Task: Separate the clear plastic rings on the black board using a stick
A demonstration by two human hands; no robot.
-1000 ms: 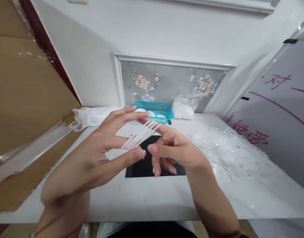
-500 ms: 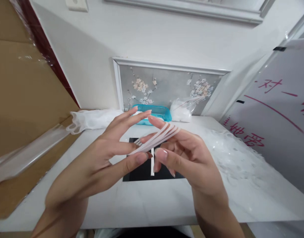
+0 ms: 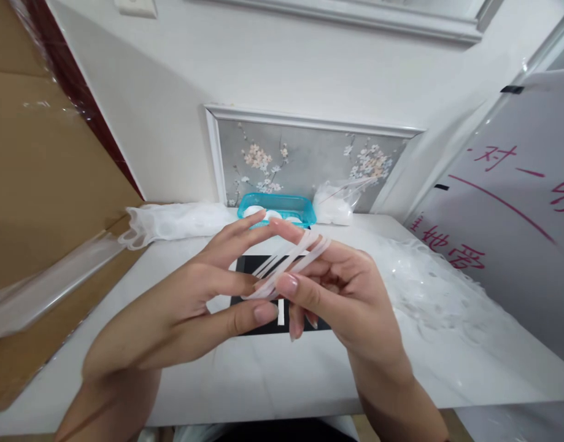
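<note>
Several white elastic bands (image 3: 293, 265) stretch in loops between my two hands, above a black mat. My left hand (image 3: 205, 288) has the bands' left end hooked around its index finger; its thumb is extended below, and the other fingers reach up and away. My right hand (image 3: 341, 285) carries the other end around its raised index finger, with the thumb pressed against the bands. The remaining fingers of that hand curl behind. Below lies the black mat (image 3: 258, 325), with a narrow white strip (image 3: 280, 313) on it, partly hidden by my hands.
Behind my hands, a blue plastic basket (image 3: 277, 199) holds white round items. A clear bag of white material (image 3: 334, 204) stands beside it. White netting-like loops (image 3: 180, 220) lie left, and a translucent white heap (image 3: 429, 288) right. Cardboard (image 3: 42, 184) borders the left; a whiteboard (image 3: 507, 233) leans right.
The bands have spread into more separate strands. My right thumb has moved left and now presses on them. My left fingertips have lowered slightly, showing more of the basket.
</note>
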